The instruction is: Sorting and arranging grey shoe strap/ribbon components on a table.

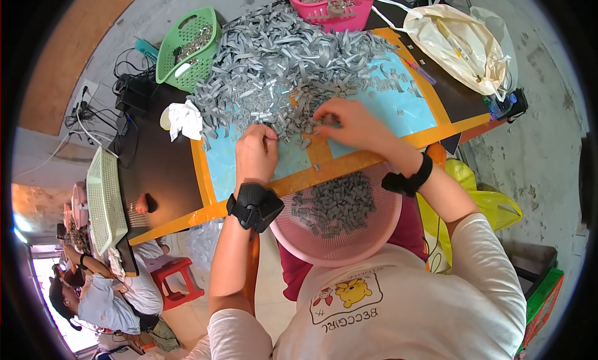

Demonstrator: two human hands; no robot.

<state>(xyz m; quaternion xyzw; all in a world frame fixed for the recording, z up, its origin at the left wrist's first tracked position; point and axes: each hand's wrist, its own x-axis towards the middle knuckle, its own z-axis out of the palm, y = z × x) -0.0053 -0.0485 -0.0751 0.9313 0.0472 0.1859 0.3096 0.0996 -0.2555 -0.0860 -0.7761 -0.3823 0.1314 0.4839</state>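
A big heap of grey, ribbon-like strips [280,42] covers the far part of the blue sheet [227,167], with small grey pieces [265,104] loose along its near side. My left hand [256,153] is closed at the heap's near edge, its fingers curled inward; whatever they hold is hidden. To its right, my right hand [350,123] touches the small pieces with bent fingers, thumb and forefinger apart. Below both hands, on my lap, rests a pink perforated basin [286,245] with many similar grey pieces [336,204] inside.
Beyond the heap stand a green basket [167,67] and a pink basket [367,5], both holding shiny pieces. Crumpled white tissue [185,120] lies left, a cream bag [430,52] right. Orange tape [180,223] borders the sheet. Another person [106,304] sits far left.
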